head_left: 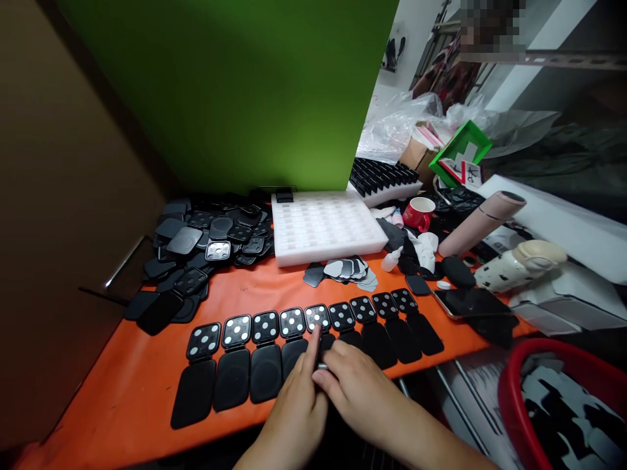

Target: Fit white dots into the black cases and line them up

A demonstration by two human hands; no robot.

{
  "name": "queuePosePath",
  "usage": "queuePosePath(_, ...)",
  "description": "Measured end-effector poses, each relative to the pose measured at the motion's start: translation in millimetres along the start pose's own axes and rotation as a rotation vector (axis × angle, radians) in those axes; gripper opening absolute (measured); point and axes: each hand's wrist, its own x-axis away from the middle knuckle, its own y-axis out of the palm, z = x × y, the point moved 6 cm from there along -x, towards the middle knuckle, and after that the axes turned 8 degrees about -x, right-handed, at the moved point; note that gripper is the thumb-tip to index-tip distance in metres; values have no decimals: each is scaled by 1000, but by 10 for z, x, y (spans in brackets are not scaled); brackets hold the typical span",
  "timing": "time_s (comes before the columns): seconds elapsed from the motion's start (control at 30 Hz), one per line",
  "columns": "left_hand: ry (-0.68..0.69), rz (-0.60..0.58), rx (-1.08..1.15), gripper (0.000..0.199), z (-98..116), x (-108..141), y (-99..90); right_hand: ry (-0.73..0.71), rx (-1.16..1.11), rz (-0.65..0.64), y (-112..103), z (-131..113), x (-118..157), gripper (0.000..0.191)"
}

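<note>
Along the front of the orange table runs a row of opened black hinged cases, each with a square lid bearing white dots (pixel 204 341) and a rounded black flap (pixel 193 395) below. Over the middle of this row, my left hand (pixel 300 398) and my right hand (pixel 355 378) come together, closed. Between their fingers shows a small dark piece with a silvery end (pixel 322 367); its kind cannot be made out. The left index finger points up towards a dotted lid (pixel 317 317). My hands partly cover the flaps beneath them.
Black cases pile (pixel 183 240) at the left beside a brown panel. A white foam tray (pixel 328 228) stands behind, near grey stickers (pixel 349 269) and a small bottle (pixel 391 259). To the right are a red mug (pixel 419 214), pink flask (pixel 482 223), phone (pixel 473 303) and red basin (pixel 514 398).
</note>
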Motion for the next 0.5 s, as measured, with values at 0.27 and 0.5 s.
queuePosePath(0.27, 13, -12, -79, 64, -5, 33, -37, -26, 45, 0, 49, -13, 22, 19)
queuePosePath(0.5, -16, -35, 14, 60, -65, 53, 23, -44, 58, -16, 21, -67, -11, 12)
